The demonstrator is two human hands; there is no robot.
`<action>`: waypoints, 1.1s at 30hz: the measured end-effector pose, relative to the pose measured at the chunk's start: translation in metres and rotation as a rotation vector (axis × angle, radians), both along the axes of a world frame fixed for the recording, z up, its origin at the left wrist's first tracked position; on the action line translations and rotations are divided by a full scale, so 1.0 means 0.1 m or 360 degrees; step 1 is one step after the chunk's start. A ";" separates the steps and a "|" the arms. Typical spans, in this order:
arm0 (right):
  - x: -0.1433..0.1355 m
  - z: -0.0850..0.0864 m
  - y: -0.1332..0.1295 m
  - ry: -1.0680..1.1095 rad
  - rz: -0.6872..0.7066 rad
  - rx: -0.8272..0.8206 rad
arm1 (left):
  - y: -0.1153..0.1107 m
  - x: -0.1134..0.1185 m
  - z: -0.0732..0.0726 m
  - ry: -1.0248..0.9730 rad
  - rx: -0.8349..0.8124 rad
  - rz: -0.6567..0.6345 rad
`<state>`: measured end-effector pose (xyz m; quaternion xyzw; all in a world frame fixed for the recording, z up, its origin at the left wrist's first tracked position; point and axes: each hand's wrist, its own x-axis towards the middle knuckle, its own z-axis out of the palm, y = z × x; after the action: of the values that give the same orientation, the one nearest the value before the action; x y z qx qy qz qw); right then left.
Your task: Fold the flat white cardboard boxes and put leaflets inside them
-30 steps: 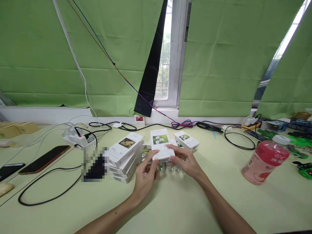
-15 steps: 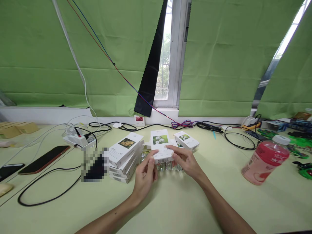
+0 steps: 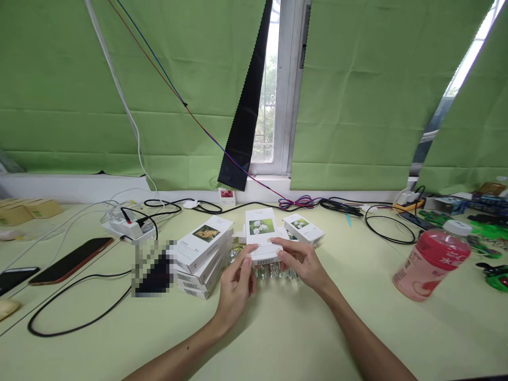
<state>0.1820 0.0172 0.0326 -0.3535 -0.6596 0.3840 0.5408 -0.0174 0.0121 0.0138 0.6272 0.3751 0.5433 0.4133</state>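
Both of my hands grip a white cardboard box (image 3: 261, 241) with a white-flower picture on its lid. My left hand (image 3: 235, 280) pinches its near left corner, and my right hand (image 3: 304, 263) pinches the near right corner. Several small glass bottles (image 3: 274, 271) show beneath and in front of this box, partly hidden by it. To the left, near my left hand, stands a stack of white boxes (image 3: 205, 238) with a yellow-flower picture on top. Beyond my right hand lie more white-flower boxes (image 3: 302, 226).
A pink drink bottle (image 3: 432, 262) stands on the right. Phones (image 3: 71, 260), a power strip (image 3: 129, 225) and a looped black cable (image 3: 79, 334) lie to the left. Bundled wires (image 3: 299, 202) run along the back edge, with green parts (image 3: 498, 276) at far right.
The held box has tilted slightly, its far end a little higher and less of its near barcode side showing. Both hands stay nearly in place.
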 end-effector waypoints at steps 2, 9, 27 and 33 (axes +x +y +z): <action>0.00 0.00 0.00 0.0012 0.0004 -0.0011 | 0.00 0.00 -0.01 -0.0008 -0.0002 -0.0002; 0.00 0.01 0.00 0.0032 0.0014 -0.0029 | -0.02 0.01 0.01 -0.0014 0.0011 -0.0017; -0.08 0.01 -0.01 0.0258 -0.0014 0.0012 | -0.07 0.03 0.03 -0.0052 0.0062 -0.0019; -0.09 0.03 0.00 0.0345 -0.0281 0.0012 | -0.08 0.05 -0.01 -0.0053 0.0103 -0.0142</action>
<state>0.1735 0.0171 0.0360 -0.3647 -0.5649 0.3685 0.6419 -0.0125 0.0043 0.0128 0.6472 0.3220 0.5466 0.4228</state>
